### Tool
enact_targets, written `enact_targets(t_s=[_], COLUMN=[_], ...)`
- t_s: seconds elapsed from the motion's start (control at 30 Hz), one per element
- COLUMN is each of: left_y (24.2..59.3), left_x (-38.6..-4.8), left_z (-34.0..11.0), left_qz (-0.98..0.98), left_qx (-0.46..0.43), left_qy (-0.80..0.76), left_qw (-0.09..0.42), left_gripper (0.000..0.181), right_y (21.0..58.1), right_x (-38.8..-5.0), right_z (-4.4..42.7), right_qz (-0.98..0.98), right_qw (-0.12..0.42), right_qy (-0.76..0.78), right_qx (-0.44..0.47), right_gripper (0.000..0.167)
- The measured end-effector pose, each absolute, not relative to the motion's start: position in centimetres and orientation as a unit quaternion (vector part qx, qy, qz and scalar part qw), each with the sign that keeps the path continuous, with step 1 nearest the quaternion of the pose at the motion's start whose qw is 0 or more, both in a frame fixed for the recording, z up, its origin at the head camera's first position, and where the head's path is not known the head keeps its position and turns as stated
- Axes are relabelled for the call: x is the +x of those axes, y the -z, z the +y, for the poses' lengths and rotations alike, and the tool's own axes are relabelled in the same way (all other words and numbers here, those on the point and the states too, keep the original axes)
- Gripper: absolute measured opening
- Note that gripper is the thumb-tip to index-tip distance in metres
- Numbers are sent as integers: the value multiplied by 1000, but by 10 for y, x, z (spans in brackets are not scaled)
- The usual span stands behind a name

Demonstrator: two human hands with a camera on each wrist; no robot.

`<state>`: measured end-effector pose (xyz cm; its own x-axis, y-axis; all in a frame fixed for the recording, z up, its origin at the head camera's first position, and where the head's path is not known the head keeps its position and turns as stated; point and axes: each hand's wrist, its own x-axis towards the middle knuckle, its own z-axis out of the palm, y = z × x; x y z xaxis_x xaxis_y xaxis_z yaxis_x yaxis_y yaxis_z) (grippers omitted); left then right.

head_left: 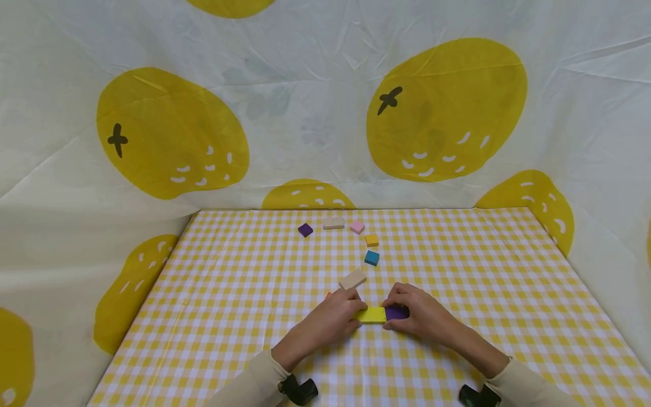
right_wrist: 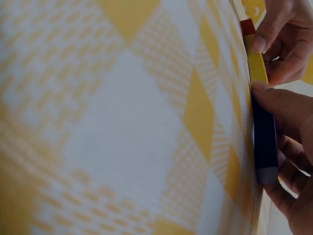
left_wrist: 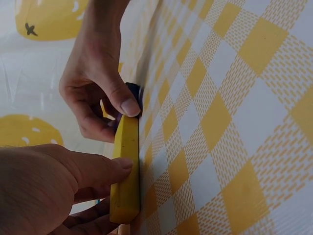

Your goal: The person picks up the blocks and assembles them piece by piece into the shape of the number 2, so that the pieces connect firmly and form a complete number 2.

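Observation:
A yellow block (head_left: 373, 315) lies flat on the checked cloth, end to end with a purple block (head_left: 396, 312). My left hand (head_left: 333, 317) pinches the yellow block near its left end, thumb on the near side. With thumb and fingers my right hand (head_left: 423, 312) grips the purple block, which looks dark in the right wrist view (right_wrist: 264, 139). In that view the two blocks appear to touch, and the right thumb lies close to where they meet. The left wrist view shows the yellow block (left_wrist: 126, 171) between both hands.
Beyond the hands lie a wooden block (head_left: 352, 279), a blue block (head_left: 372, 258), an orange-yellow block (head_left: 372, 241), a pink block (head_left: 357, 227), another wooden block (head_left: 333, 223) and a purple block (head_left: 305, 230). An orange-red piece (head_left: 329, 295) shows partly behind my left hand.

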<state>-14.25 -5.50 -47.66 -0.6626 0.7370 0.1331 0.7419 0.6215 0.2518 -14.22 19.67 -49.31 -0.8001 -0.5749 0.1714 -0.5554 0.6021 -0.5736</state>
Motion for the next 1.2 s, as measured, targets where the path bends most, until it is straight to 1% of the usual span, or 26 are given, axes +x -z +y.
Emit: enact_targets(t_s=[0.33,0.57,0.83,1.2], left_y=[479,479,478,478], left_x=[-143,-144,-142,-143], left_z=[-56,-55,-55,-56], left_qz=[-897,-898,-900,-901], left_qx=[-417,-417,-411,-406], left_qy=[143,139,144,151], left_qw=[20,15,8,3], left_gripper=[23,24,25,28], right_y=[493,492,492,492], right_x=[-144,-144,-144,-145], right_z=[195,192,192,192], right_qz=[896,896,899,896], right_qw=[7,0,16,21], right_qy=[307,307,312,327], right_qx=[-320,-322,-306,-300], right_gripper=[30,31,28,28])
